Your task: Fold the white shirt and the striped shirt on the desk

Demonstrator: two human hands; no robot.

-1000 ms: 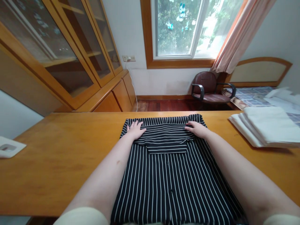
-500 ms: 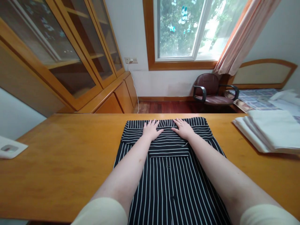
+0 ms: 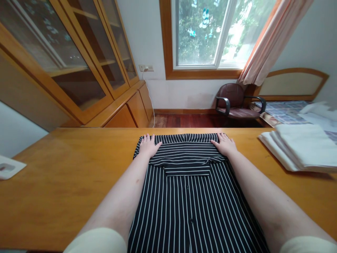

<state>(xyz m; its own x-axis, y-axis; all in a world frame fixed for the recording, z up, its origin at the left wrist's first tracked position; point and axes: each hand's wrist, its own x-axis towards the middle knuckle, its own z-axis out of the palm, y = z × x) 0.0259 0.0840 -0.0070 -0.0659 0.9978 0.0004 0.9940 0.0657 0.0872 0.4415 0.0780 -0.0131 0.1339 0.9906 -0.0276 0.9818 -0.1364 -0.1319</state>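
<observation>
A black shirt with white stripes (image 3: 181, 203) lies buttoned side up on the wooden table, its far part folded over so the stripes there run crosswise. My left hand (image 3: 149, 146) rests flat on the far left corner of the fold, fingers spread. On the far right corner lies my right hand (image 3: 225, 144), also flat with its fingers apart. Neither hand grips the cloth. Between them a narrow flap (image 3: 187, 171) sticks out toward me from the folded part, with small creases at its right end.
The wooden table (image 3: 65, 182) extends to both sides. A stack of folded white cloth (image 3: 302, 147) sits at the right, and a white object (image 3: 12, 167) at the left edge. Beyond are a glass-fronted cabinet (image 3: 105, 70), an office chair (image 3: 234, 100) and a bed (image 3: 284, 110).
My hands have slid apart over the fold, the left one leftward and the right one rightward, from near the middle to the far corners. The fold's corners have shifted slightly under them.
</observation>
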